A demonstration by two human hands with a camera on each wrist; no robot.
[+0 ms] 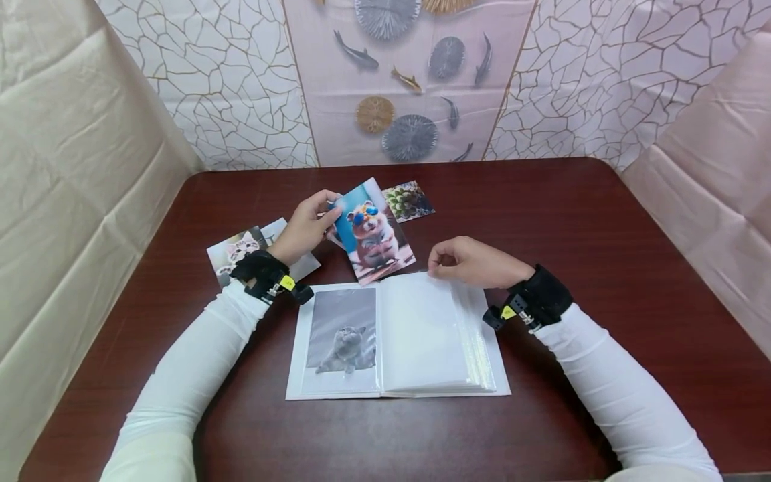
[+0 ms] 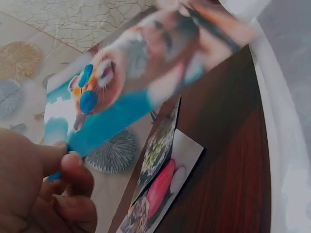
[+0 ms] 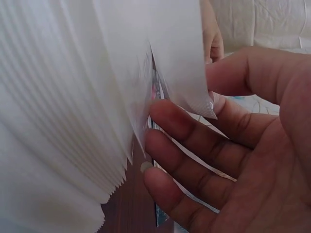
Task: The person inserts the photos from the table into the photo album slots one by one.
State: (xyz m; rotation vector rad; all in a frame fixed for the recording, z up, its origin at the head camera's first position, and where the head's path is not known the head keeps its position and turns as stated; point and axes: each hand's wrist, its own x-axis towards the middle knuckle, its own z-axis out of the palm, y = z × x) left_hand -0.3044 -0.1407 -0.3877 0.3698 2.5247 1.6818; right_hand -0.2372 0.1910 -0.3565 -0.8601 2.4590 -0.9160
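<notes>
My left hand (image 1: 307, 226) pinches a photo (image 1: 375, 235) by its left edge above the album's upper side; it pictures a hamster in blue sunglasses. In the left wrist view the thumb and index finger grip the photo's teal corner. A white photo album (image 1: 421, 335) lies spread on the table, a grey seal picture (image 1: 346, 341) in its left-hand sleeve. At the top of the right-hand side, my right hand (image 1: 482, 262) pinches a clear page sleeve (image 3: 180, 53) between thumb and index finger. Its other fingers reach behind that sleeve, beside the fanned stack of pages.
Near the left forearm lie loose photos, one with a white kitten (image 1: 242, 248). Behind the held photo is a picture of green plants (image 1: 409, 201). The dark red table (image 1: 602, 268) meets a patterned cloth backdrop (image 1: 409, 100) at the back.
</notes>
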